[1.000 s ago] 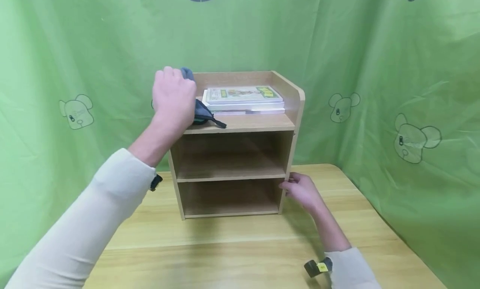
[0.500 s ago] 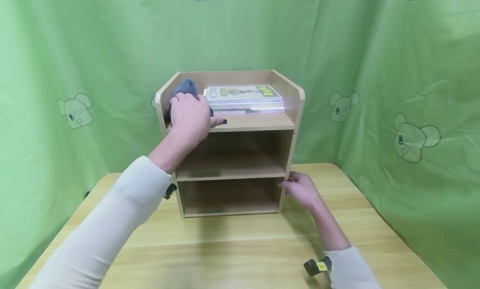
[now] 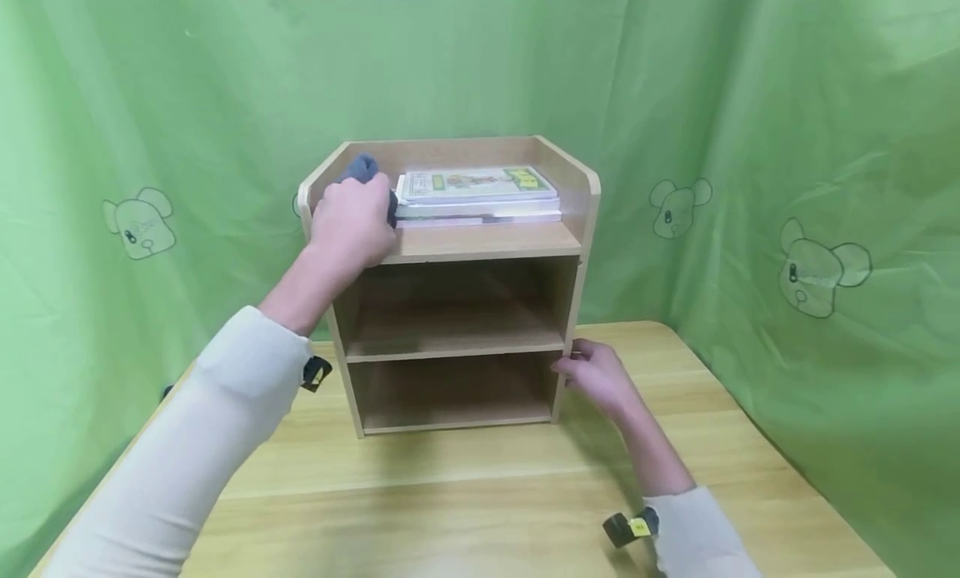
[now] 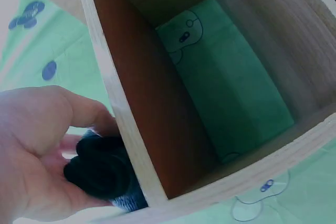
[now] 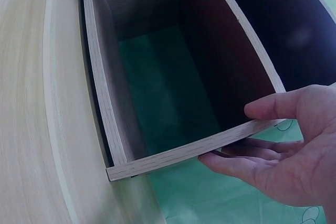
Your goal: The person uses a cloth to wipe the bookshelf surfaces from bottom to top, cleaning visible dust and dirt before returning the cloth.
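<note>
On the left end of the top shelf, my left hand point(image 3: 351, 221) has its fingers curled round a dark blue rolled cloth item point(image 3: 362, 168). The left wrist view shows the dark roll point(image 4: 100, 166) within the left hand point(image 4: 39, 150), against the shelf board's edge. My right hand point(image 3: 600, 380) grips the right side panel of the wooden shelf unit point(image 3: 457, 351) low down. In the right wrist view the thumb of the right hand point(image 5: 294, 145) lies inside the panel point(image 5: 184, 153) and the other fingers lie outside.
A stack of books point(image 3: 480, 186) lies on the top shelf, right of the cloth item. The unit stands on a light wooden table point(image 3: 465, 511). Green curtains point(image 3: 750, 145) with mouse drawings hang behind and at both sides.
Since one second ago my left hand moved right and down onto the top shelf with the cloth item, then back a little left. The view shifted slightly; the right hand keeps its grip.
</note>
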{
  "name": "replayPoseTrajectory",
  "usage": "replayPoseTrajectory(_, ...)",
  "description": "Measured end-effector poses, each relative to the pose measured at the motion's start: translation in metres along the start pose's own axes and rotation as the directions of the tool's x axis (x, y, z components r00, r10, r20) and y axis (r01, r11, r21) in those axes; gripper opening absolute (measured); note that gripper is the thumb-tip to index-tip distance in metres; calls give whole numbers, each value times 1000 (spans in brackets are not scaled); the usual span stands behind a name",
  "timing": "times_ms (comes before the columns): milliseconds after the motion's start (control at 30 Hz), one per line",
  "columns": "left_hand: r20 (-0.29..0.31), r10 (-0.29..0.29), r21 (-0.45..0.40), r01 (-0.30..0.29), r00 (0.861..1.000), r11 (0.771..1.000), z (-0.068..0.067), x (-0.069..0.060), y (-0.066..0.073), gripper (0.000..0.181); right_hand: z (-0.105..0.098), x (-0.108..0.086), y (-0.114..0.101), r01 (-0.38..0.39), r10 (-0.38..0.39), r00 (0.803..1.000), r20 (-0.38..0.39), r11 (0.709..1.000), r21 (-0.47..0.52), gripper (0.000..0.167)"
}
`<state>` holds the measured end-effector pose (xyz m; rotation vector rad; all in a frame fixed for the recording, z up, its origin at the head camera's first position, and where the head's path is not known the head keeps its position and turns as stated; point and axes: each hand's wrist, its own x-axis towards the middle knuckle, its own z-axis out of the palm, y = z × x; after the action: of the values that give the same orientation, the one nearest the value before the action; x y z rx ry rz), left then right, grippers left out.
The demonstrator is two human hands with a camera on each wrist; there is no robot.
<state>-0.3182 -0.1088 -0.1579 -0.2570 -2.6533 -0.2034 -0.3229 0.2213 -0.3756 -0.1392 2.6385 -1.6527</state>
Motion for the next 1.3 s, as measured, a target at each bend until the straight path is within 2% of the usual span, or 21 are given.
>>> replayPoseTrajectory(233,24,-16,-24,16,1000,1000,3,18,-9,10,-2,-3,-4,7,-7,1000,-1,1000,15,64)
replayPoseTrajectory(333,41,-58,-61,60,997,996,8,26,-8,9,-4,-5,-4,4,-4,1000,0,1000,24,65)
replayPoseTrajectory(433,52,-101,-116,107,994,988,14,35,-6,12,-6,-6,-4,0,0,1000,-3,999,36,66)
replayPoseTrajectory(633,81,-194,-211,207,978,955,26,52,-9,18,-5,-9,-3,8,-7,1000,-4,999,43,63)
replayPoseTrajectory(700,88,-207,-216,222,974,951,29,57,-12,22,-3,-10,-4,8,-8,1000,-1,999,44,61)
replayPoseTrajectory(833,117,-194,-205,215,974,955,30,65,-18,38,-3,-12,-5,5,-5,1000,6,999,41,63)
replayPoseTrajectory(967,180,-191,-207,227,965,952,27,70,-22,47,-2,-14,-8,5,-6,1000,17,999,41,66)
replayPoseTrajectory(1133,258,-161,-188,213,953,959,19,69,-21,46,-3,-15,-6,-3,2,1000,20,999,52,65)
replayPoseTrajectory(1233,285,-176,-176,232,942,957,16,67,-18,39,-4,-15,-5,-4,3,1000,23,999,52,65)
replayPoseTrajectory(1300,278,-201,-177,256,939,950,14,64,-15,30,-4,-15,-5,-1,0,1000,23,999,54,65)
